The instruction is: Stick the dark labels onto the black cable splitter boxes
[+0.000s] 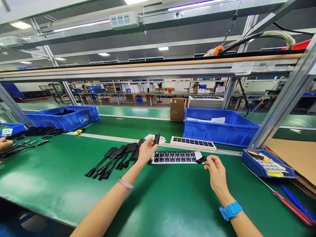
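Label and black housing held over green workbench

In the head view, a small black housing point(156, 139) is pinched upright between the thumb and fingers of the left hand point(146, 152), above the near edge of a white glove. A dark label point(200, 160) is pinched between the thumb and fingertips of the right hand point(216, 169), at the right end of a label sheet point(174, 157); whether the label is touching the sheet cannot be told. A row of printed labels is carried by the sheet, its right end being left bare white. The two hands are held well apart, above the green workbench point(182, 207).

To the left of the left hand, cabled black units point(120, 150) are laid in an overlapping row, their cables pointed toward the near edge. Behind the label sheet, a stack of label sheets point(194, 143) is set just in front of a large blue bin point(219, 131). At the right, a small blue tray point(268, 164) is filled with tools and papers, and a red-handled screwdriver point(292, 208) is laid nearby. At the far left edge, a co-worker's hand point(5, 144) is seen near dark cables.
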`<state>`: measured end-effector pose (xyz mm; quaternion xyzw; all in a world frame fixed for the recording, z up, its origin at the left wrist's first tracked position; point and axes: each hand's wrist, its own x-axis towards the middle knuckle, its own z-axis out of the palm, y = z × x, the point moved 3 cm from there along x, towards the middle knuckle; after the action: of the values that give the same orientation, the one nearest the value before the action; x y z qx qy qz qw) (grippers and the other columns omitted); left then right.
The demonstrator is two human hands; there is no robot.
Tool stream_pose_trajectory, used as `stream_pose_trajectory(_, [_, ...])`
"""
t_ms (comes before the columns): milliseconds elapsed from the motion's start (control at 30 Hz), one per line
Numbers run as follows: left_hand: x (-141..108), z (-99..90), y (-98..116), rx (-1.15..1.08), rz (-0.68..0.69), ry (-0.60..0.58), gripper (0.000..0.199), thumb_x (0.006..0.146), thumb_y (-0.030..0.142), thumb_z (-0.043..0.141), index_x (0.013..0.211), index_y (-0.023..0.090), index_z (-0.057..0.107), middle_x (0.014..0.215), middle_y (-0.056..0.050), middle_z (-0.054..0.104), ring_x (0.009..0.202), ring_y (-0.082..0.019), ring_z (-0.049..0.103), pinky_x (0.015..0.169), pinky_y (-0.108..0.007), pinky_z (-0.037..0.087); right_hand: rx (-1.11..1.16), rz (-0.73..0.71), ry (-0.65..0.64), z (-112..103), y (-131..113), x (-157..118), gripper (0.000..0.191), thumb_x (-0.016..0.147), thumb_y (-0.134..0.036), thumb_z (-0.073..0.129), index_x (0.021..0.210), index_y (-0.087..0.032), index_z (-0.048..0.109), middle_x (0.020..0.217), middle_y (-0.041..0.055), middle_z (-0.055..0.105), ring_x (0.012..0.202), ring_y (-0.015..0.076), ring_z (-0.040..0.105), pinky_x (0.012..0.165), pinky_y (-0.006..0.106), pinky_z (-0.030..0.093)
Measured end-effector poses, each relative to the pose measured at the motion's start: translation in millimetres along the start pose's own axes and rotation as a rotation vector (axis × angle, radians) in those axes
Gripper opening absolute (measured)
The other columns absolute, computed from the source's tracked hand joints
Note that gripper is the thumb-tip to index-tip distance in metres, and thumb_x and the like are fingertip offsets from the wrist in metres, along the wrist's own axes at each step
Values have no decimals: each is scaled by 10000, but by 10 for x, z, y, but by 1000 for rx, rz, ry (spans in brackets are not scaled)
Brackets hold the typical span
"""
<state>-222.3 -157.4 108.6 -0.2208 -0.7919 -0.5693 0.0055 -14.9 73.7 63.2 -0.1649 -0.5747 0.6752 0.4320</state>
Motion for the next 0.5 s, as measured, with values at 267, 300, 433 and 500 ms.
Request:
stream_pose_trajectory(267, [-1106, 806, 80, -576, -225, -342, 457, 696, 458, 660, 978, 149, 475, 839, -85, 659, 681, -136, 605, 585, -224, 467, 70, 62, -160, 192, -87, -212, 273, 782, -453, 675, 852, -208, 575, 749, -17, 475, 611, 99, 444, 518, 201, 393])
stream_pose_trajectory(300, [-1172, 842, 70, -625, -251, -368, 490, 688, 468, 677, 988, 161, 440, 812, -64, 649, 651, -129, 601, 567, -219, 463, 72, 66, -170, 205, -92, -238, 266, 788, -448, 671, 852, -208, 576, 741, -17, 475, 604, 100, 444, 514, 204, 391])
stream_pose_trajectory(433, [-1289, 882, 79, -710, -276, -475, 549, 707, 510, 668, 1040, 185, 378, 831, -20, 588, 563, -130, 610, 508, -235, 480, 8, 52, -199, 245, -95, -322, 230, 803, -417, 663, 830, -203, 583, 710, -21, 480, 559, 91, 434, 489, 204, 371])
stream_pose_trajectory(500, [-1312, 879, 104, -737, -299, -541, 566, 705, 481, 685, 1075, 175, 385, 870, -41, 589, 558, -136, 621, 510, -242, 494, -65, 26, -207, 263, -99, -352, 213, 802, -397, 668, 822, -200, 589, 712, -21, 492, 537, 84, 432, 477, 203, 364])
